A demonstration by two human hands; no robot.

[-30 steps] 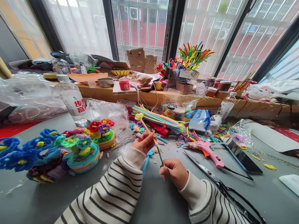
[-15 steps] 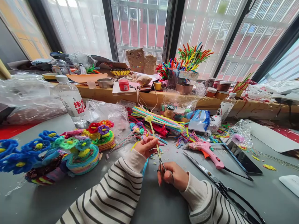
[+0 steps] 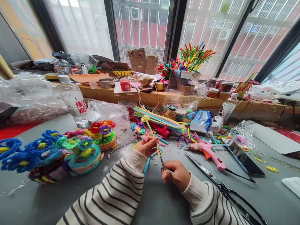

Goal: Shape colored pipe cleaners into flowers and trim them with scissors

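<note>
My left hand [image 3: 147,146] is closed around a yellow pipe-cleaner stem [image 3: 150,129] that rises up and left to a small curled yellow tip. My right hand [image 3: 176,173] is closed on small dark scissors [image 3: 162,162], whose blades point up at the lower end of the stem, just below my left fingers. A light blue pipe cleaner [image 3: 147,162] trails down from under my left hand. Both hands work above the grey table [image 3: 145,200] near its middle. Striped sleeves cover both wrists.
Finished pipe-cleaner flowers [image 3: 82,150] lie at the left. A bundle of coloured pipe cleaners [image 3: 161,120], a pink glue gun [image 3: 207,151], large scissors [image 3: 206,170], a dark tablet [image 3: 243,159] and water bottles [image 3: 73,100] surround the hands. A cluttered wooden sill [image 3: 150,97] runs behind.
The yellow stem swung right and more upright, then tipped slightly left. My right hand brought the scissors closer under my left hand.
</note>
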